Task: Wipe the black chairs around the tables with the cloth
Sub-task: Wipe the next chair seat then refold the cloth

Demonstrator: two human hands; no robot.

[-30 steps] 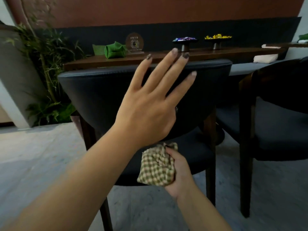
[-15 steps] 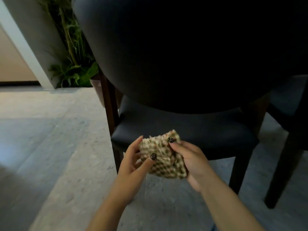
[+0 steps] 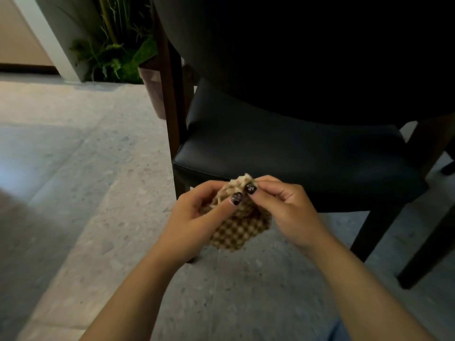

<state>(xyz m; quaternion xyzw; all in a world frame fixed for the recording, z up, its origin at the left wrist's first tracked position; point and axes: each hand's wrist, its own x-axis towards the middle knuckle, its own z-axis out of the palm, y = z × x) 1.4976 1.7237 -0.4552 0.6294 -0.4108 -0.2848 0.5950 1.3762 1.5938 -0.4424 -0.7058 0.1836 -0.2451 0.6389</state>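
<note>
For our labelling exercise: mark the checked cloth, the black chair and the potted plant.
checked cloth [image 3: 240, 230], head view, lower hanging part.
black chair [image 3: 283, 153], head view, middle of the seat cushion.
potted plant [image 3: 115, 57], head view, green leaves.

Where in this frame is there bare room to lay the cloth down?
The chair seat is bare from its front edge to the backrest. The floor left of the chair is open up to the plant. Both the left hand and right hand hold the cloth.
</note>
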